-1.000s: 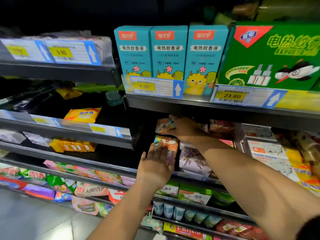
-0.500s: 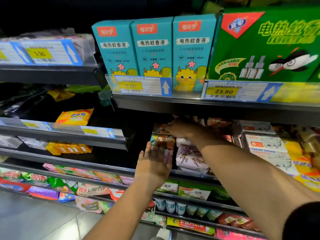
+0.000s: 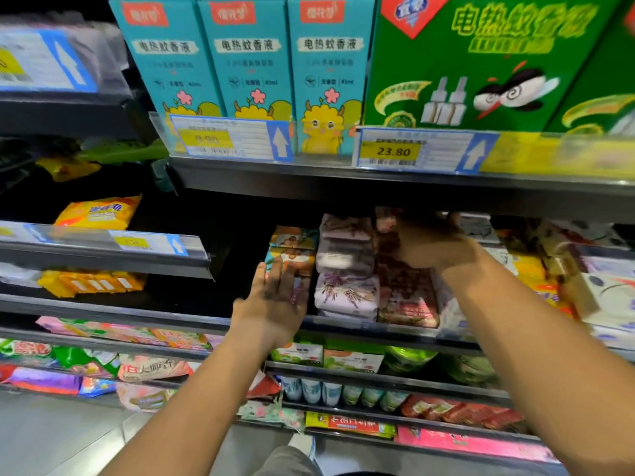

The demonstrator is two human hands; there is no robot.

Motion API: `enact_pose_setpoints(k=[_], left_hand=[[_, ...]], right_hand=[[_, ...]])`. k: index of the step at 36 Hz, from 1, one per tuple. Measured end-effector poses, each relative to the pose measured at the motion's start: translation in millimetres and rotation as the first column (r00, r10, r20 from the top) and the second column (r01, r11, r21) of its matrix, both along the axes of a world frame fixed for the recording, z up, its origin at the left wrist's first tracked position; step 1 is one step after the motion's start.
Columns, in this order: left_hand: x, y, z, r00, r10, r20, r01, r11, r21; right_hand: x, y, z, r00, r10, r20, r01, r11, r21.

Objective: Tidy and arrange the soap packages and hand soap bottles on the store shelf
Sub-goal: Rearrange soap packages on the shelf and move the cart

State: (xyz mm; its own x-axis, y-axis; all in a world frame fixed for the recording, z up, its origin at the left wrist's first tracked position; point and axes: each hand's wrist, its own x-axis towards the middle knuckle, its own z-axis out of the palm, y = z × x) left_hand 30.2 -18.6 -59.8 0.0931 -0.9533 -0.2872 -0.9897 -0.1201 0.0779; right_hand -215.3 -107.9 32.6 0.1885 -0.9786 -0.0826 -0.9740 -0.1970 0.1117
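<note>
- My left grip (image 3: 275, 297), fingers flat, presses the orange packs (image 3: 292, 249), nine o'clock of the lilac stack (image 3: 345, 290).
- Right grip (image 3: 429, 242) is on the red stack (image 3: 407, 300); I cannot tell its hold.

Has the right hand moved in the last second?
Yes. The right hand went rightward, from the orange packs left of the purple packs to the red packs right of them.

1. Three teal boxes (image 3: 247, 60) stand side by side on the top shelf (image 3: 343, 182).
2. A big green box (image 3: 481, 63) stands just right of them.
3. Two price tags (image 3: 422, 151) hang on that shelf's front edge.
4. Grey floor (image 3: 51, 438) shows at the lower left.
</note>
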Motion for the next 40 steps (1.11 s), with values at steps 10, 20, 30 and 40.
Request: enact_pose_setpoints(k=[10, 20, 30, 40], left_hand=[[0.4, -1.7, -5.0, 0.998, 0.044, -0.04, -0.048, 0.994, -0.1], [4.1, -3.2, -5.0, 0.999, 0.005, -0.043, -0.008, 0.998, -0.065], [1.3, 0.0, -0.9, 0.999, 0.003, -0.054, -0.007, 0.996, -0.084], [-0.2, 1.9, 6.0, 0.998, 0.01, -0.065, -0.012, 0.999, -0.035]], right_hand=[[-41.5, -19.6, 0.3, 0.986, 0.066, 0.151, -0.084, 0.99, 0.113], [-38.7, -18.6, -6.0, 0.999, 0.015, 0.038, -0.019, 0.996, 0.084], [-44.7, -19.9, -10.3, 0.987, -0.009, 0.161, 0.003, 0.999, 0.042], [-46.8, -12.6, -2.5, 0.905, 0.041, 0.423, -0.062, 0.997, 0.035]])
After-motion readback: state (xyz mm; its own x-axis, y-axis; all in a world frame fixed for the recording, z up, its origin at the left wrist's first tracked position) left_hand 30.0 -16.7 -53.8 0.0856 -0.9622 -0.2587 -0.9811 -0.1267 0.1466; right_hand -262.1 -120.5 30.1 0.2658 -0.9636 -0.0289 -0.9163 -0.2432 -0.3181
